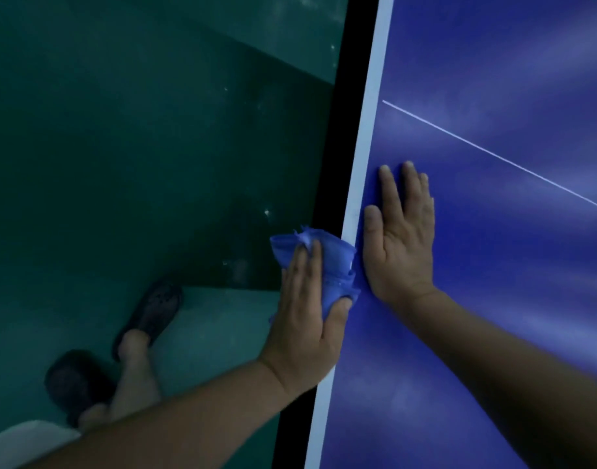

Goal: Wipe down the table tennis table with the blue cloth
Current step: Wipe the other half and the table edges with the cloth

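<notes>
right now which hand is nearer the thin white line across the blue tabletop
Right. The right hand lies flat near the thin white line; the left hand grips the crumpled blue cloth farther off.

Left hand (303,313), right hand (403,238): two; blue cloth (336,262): one; table (493,79): one; shoes (155,309): two.

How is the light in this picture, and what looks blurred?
Head view: dim overall; the floor is dark; pale hazy streaks lie across the table; the left hand, the cloth and the right hand are fairly sharp; the shoes are soft and murky.
</notes>
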Tool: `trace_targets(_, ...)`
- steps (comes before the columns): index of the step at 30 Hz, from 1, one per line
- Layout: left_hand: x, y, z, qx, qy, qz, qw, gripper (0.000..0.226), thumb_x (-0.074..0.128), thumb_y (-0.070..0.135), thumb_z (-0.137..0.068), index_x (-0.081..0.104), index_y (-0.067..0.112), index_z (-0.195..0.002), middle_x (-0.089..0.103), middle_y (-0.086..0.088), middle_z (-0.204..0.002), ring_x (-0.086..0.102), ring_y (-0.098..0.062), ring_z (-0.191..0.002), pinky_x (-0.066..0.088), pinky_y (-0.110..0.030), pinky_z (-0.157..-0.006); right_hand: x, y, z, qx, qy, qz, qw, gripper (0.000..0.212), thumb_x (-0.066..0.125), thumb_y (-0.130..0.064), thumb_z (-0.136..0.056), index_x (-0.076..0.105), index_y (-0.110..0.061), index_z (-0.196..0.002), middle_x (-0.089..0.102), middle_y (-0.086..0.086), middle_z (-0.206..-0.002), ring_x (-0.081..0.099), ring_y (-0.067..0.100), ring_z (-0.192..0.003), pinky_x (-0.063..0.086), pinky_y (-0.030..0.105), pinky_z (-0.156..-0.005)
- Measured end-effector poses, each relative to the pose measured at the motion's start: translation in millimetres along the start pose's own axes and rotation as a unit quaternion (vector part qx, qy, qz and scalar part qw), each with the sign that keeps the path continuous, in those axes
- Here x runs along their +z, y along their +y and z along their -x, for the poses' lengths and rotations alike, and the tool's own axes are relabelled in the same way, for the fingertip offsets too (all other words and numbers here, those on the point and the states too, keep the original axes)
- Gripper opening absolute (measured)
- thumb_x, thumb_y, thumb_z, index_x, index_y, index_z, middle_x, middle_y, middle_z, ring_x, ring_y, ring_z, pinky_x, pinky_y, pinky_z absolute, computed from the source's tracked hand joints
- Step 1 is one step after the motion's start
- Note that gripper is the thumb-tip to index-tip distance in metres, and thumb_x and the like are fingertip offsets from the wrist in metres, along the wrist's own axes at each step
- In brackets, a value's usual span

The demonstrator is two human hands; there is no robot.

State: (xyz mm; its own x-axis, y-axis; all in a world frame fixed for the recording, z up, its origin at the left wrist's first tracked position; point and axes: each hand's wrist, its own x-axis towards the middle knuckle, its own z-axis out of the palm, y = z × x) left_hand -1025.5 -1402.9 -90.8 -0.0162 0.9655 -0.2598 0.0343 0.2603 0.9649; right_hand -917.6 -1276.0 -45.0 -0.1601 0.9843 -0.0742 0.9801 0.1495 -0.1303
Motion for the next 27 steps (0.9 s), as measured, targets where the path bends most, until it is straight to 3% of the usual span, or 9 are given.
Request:
trace_targets(3,-4.1,2.9,0.5,0.002,-0.019,-0.005,1.000,0.073,0.038,0.051,-0.099,-0.005,0.032,-0.155,-0.003,0.007,-0.168,-0.006,-0.007,-0.154,0.013,-0.052,-0.125,0.0,2.1,1.1,-0.010,0.007,0.004,1.000,0.065,0.026,-0.057,-0.102,0.024,-0.026,-0.158,0.014,0.005,-0.167,0.005,0.026,-0.155,0.007,0.046,-0.125)
trace_targets(6,-11.0,11.9,-40.4,0.009,-0.020,0.002,1.000,0.082,0.037,0.059,-0.094,-0.001,0.021,-0.154,-0.002,0.002,-0.166,-0.007,-0.004,-0.153,0.008,-0.042,-0.127,-0.5,1.8,1.0,-0.016,0.015,-0.005,1.000,0.065,0.025,-0.059,-0.102,0.027,-0.025,-0.158,0.016,0.007,-0.167,0.008,0.027,-0.155,0.009,0.047,-0.125)
trace_targets(9,-19.8,33.5,-114.1,-0.006,0.003,-0.014,1.000,0.082,0.042,0.049,-0.096,0.013,0.002,-0.157,0.012,-0.018,-0.166,0.009,-0.025,-0.155,0.007,-0.035,-0.125,1.0,1.6,1.8,-0.012,0.022,-0.001,1.000,0.060,0.029,-0.051,-0.103,0.030,-0.024,-0.157,0.018,0.008,-0.166,0.011,0.029,-0.154,0.011,0.050,-0.124)
trace_targets(14,-30.5,60.7,-199.1,-0.033,-0.001,-0.006,0.999,0.073,0.050,0.034,-0.103,0.013,0.005,-0.159,0.011,-0.015,-0.167,0.008,-0.025,-0.155,0.011,-0.039,-0.125,-0.9,1.3,2.1,-0.001,0.012,-0.012,1.000,0.060,0.032,-0.051,-0.102,0.030,-0.026,-0.156,0.016,0.003,-0.167,0.008,0.026,-0.155,0.010,0.048,-0.124)
trace_targets(18,-20.7,48.4,-154.1,-0.016,0.023,-0.003,1.000,0.076,0.044,0.043,-0.097,0.018,0.006,-0.158,0.016,-0.016,-0.166,0.012,-0.025,-0.154,0.013,-0.040,-0.125,-2.9,0.7,-0.7,0.005,0.004,-0.021,1.000,0.059,0.034,-0.050,-0.101,0.032,-0.027,-0.156,0.018,0.004,-0.167,0.009,0.025,-0.155,0.011,0.050,-0.124)
trace_targets(21,-15.0,24.0,-92.0,0.028,0.017,-0.012,0.999,0.073,0.040,0.045,-0.098,0.012,0.012,-0.158,0.015,-0.011,-0.166,0.011,-0.021,-0.155,0.012,-0.039,-0.126,-3.2,2.0,2.1,-0.004,0.017,-0.039,0.999,0.055,0.039,-0.046,-0.101,0.042,-0.024,-0.151,0.026,0.007,-0.163,0.017,0.026,-0.153,0.016,0.047,-0.123)
trace_targets(24,-8.8,14.7,-68.6,0.027,0.012,-0.015,0.999,0.071,0.038,0.041,-0.099,0.004,0.019,-0.157,0.009,-0.001,-0.167,0.005,-0.013,-0.155,0.017,-0.048,-0.125,-13.4,0.7,-19.1,-0.005,0.058,-0.086,0.995,0.039,0.047,-0.035,-0.100,0.066,-0.012,-0.125,0.048,0.014,-0.142,0.041,0.027,-0.133,0.033,0.042,-0.113)
trace_targets(26,-9.6,14.7,-68.4,0.028,0.009,-0.024,0.999,0.072,0.038,0.040,-0.099,0.002,0.018,-0.157,0.007,-0.001,-0.168,0.003,-0.012,-0.155,0.019,-0.053,-0.123,-23.1,-3.0,-51.5,-0.049,0.059,-0.099,0.992,0.031,0.048,-0.027,-0.100,0.068,-0.006,-0.110,0.054,0.017,-0.130,0.046,0.027,-0.123,0.037,0.037,-0.109)
trace_targets(27,-11.9,14.7,-71.0,0.038,0.001,-0.029,0.999,0.072,0.037,0.043,-0.100,0.001,0.017,-0.157,0.006,-0.002,-0.168,0.002,-0.013,-0.155,0.020,-0.054,-0.123,-26.8,-7.0,-74.5,-0.077,0.051,-0.089,0.992,0.031,0.047,-0.025,-0.101,0.067,-0.005,-0.113,0.053,0.018,-0.131,0.045,0.028,-0.125,0.033,0.031,-0.112)
